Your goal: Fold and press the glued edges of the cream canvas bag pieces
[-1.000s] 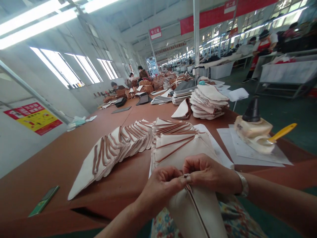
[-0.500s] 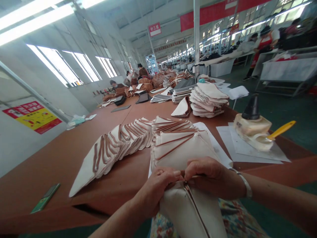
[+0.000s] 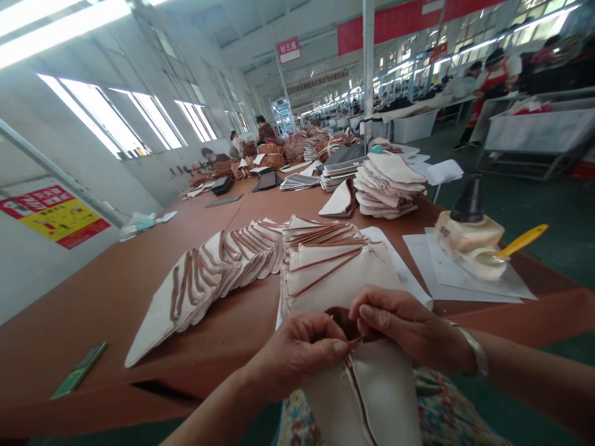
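In front of my lap is a cream leather piece (image 3: pixel 334 396) with a brown-edged seam running down its middle. My left hand (image 3: pixel 307 347) pinches its upper edge on the left of the seam, thumb and fingers closed. With fingertips closed on the same edge, my right hand (image 3: pixel 400 322) holds it on the right; a bracelet circles that wrist. Between the hands the brown inner side shows in a small opening. Just beyond lies a stack of cream leather pieces (image 3: pixel 320 279) with brown edge strips. A fanned row of similar pieces (image 3: pixel 204 279) spreads to the left.
A glue container (image 3: pixel 469 241) with a black cone on top and a yellow-handled brush (image 3: pixel 523 241) sits on white paper at right. A green phone-like object (image 3: pixel 80 370) lies at the left edge. Leather piles (image 3: pixel 389 186) stand farther back. Other people work in the distance.
The leather's upper edge has been opened, showing more brown inside. My right hand has turned slightly and moved right; the left has its thumb extended along the edge.
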### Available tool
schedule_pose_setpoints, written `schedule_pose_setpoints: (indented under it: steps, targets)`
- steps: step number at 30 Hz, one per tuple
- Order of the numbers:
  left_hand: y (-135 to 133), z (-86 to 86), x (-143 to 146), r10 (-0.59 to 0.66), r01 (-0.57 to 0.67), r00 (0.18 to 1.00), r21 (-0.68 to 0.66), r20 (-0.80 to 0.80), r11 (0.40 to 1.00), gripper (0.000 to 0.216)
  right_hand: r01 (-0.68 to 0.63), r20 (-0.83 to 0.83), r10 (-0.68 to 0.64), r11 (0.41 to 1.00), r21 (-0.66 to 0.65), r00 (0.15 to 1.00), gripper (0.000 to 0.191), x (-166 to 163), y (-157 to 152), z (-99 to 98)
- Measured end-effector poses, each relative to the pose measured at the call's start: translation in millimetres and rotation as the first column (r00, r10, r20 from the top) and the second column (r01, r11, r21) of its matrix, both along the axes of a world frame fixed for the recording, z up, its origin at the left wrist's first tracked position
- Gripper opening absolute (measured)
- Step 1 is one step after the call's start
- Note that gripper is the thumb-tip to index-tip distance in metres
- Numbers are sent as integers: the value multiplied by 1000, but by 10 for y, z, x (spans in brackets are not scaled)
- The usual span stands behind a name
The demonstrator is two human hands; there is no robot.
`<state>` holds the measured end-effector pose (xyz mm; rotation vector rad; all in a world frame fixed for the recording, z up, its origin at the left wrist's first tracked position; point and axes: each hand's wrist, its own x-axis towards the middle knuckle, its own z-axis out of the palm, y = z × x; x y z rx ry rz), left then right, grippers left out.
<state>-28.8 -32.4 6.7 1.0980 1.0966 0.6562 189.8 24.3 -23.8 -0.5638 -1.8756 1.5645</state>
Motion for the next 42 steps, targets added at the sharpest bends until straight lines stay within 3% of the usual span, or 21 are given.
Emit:
schedule_pose_setpoints:
  steps: [5,11,14,17,20,22,24,27,30,33,38,42]
  targets:
    - [3,10,-34,-58,58,998,12,8,998,38,-216,70,237,950,-224,969,47,-25,135,47]
    - [2,5,-43,-64,63,998,34,16,997,36,-225,-41,234,852,-472,971,47,-48,140,27]
    - [13,20,-37,-85,86,996,70,-22,994,35,-242,-44,256,823,-513,966,46,-71,137,-4]
    - [23,38,-23,-84,90,995,103,-60,991,34,-275,-22,289,877,-393,957,42,-76,120,-14]
    - [29,61,-4,-91,99,994,144,-62,985,32,-222,33,225,973,-66,974,35,-59,81,21]
    - [32,91,10,-107,119,991,182,-75,976,32,-176,74,169,980,89,983,33,-44,70,61]
    - [37,135,22,-116,145,984,234,-132,961,32,-209,91,202,975,73,975,37,-33,89,100]
    - [48,213,23,-140,197,967,275,-213,941,31,-334,70,337,941,-50,939,48,-31,149,132]
    - [59,275,-23,-181,197,976,143,-118,970,33,-364,73,370,927,-88,926,49,-36,189,132]
    - [56,305,-107,-192,192,981,-5,3,981,52,-361,63,367,928,-95,928,47,-27,194,127]
    - [34,267,-161,-71,69,997,-37,-41,997,58,-378,38,382,922,-82,923,45,-20,204,114]
    - [10,199,-69,-108,104,993,-64,-57,992,46,-392,27,393,919,-28,919,43,-87,251,50]
